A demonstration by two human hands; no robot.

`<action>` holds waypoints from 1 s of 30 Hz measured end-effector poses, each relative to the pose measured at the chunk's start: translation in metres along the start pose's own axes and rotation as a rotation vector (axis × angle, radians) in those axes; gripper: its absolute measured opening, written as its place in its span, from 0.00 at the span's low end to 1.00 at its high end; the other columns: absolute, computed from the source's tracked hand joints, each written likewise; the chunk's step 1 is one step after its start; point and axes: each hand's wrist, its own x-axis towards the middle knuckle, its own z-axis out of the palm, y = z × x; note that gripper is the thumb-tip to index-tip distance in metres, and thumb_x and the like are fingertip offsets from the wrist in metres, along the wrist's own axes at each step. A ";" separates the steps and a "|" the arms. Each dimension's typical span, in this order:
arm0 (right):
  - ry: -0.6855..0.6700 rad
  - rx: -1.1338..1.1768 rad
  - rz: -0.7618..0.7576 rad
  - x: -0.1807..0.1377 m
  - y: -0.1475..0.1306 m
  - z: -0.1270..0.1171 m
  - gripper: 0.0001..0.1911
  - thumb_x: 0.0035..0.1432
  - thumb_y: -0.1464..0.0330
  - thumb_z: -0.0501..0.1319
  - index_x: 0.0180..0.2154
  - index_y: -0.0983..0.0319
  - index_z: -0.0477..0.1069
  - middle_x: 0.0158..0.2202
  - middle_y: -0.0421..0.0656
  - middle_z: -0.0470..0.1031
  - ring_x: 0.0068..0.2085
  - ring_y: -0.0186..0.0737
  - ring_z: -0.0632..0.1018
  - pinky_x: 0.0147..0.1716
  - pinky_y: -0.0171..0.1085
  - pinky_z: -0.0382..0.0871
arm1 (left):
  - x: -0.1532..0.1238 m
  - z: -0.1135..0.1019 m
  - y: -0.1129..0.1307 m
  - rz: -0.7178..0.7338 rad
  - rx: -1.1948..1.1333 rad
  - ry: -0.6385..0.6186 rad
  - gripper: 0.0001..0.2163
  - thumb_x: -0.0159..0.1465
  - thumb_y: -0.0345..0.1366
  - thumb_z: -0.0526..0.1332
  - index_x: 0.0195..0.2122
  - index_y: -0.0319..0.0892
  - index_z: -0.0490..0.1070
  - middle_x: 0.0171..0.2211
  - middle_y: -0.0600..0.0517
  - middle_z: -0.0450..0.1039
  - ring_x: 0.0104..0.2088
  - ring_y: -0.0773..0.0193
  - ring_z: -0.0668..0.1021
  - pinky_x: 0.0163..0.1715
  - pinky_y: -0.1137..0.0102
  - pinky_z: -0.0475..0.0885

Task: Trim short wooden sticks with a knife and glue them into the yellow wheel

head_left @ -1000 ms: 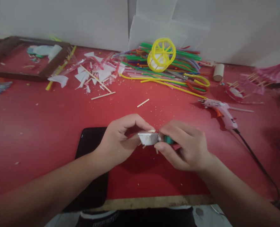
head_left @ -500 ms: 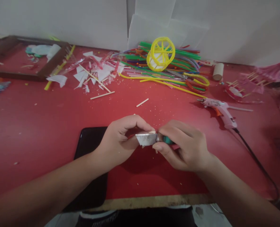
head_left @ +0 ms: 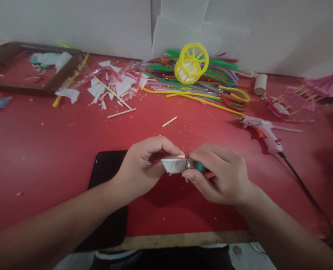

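My right hand is closed round the green handle of a knife, whose wide, flat, angled blade points left. My left hand pinches a thin wooden stick; only a short end shows below the blade, and the rest is hidden behind the knife and fingers. The blade lies across the stick, close to the left fingertips, though I cannot tell how deep it sits. Both hands are held just above the red table, near its front edge. Past them lies a short cut stick.
A black phone-like slab lies under my left forearm. On the right rests a pink glue gun with its cord. Behind are a yellow wheel-ended frame, coloured pipe cleaners, paper scraps and a brown wooden frame.
Hardly anything differs. Both hands, the knife and the stick keep nearly the same place, with only a very slight shift of the view.
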 end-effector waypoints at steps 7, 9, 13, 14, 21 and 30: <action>0.007 -0.014 -0.005 0.000 0.000 0.001 0.14 0.65 0.60 0.56 0.32 0.63 0.69 0.24 0.40 0.70 0.25 0.32 0.67 0.24 0.33 0.62 | 0.000 0.002 0.003 0.055 0.110 0.007 0.11 0.53 0.21 0.63 0.31 0.45 0.76 0.29 0.53 0.78 0.28 0.64 0.78 0.26 0.72 0.73; 0.011 -0.025 -0.005 0.000 0.000 0.001 0.12 0.64 0.62 0.57 0.31 0.62 0.69 0.25 0.40 0.70 0.25 0.32 0.69 0.25 0.33 0.62 | 0.001 0.003 0.005 0.095 0.136 0.013 0.10 0.53 0.21 0.65 0.31 0.44 0.75 0.28 0.53 0.78 0.27 0.66 0.78 0.26 0.74 0.73; 0.027 -0.070 -0.006 0.001 0.001 0.000 0.11 0.63 0.62 0.58 0.31 0.63 0.69 0.25 0.41 0.72 0.26 0.33 0.70 0.26 0.34 0.63 | 0.001 0.004 0.008 0.115 0.174 0.029 0.09 0.53 0.21 0.66 0.30 0.42 0.74 0.28 0.54 0.78 0.27 0.70 0.78 0.27 0.78 0.73; 0.033 -0.089 -0.009 0.001 0.001 -0.001 0.12 0.63 0.62 0.58 0.31 0.63 0.69 0.25 0.41 0.72 0.26 0.33 0.70 0.26 0.34 0.63 | 0.001 0.004 0.009 0.111 0.184 0.032 0.09 0.53 0.21 0.66 0.31 0.42 0.74 0.28 0.54 0.78 0.27 0.70 0.78 0.27 0.78 0.73; 0.081 -0.177 -0.013 0.001 0.000 0.000 0.12 0.62 0.60 0.60 0.32 0.62 0.69 0.25 0.42 0.74 0.27 0.35 0.73 0.27 0.35 0.66 | 0.001 0.006 0.009 0.065 0.149 0.037 0.06 0.56 0.28 0.68 0.29 0.41 0.70 0.28 0.53 0.78 0.26 0.69 0.78 0.27 0.77 0.73; 0.193 -0.195 0.137 0.002 0.007 -0.008 0.09 0.63 0.63 0.60 0.33 0.61 0.70 0.25 0.41 0.74 0.27 0.33 0.72 0.27 0.34 0.65 | -0.002 0.004 0.004 0.043 0.195 0.041 0.04 0.60 0.30 0.66 0.30 0.40 0.71 0.29 0.52 0.76 0.30 0.68 0.78 0.31 0.74 0.74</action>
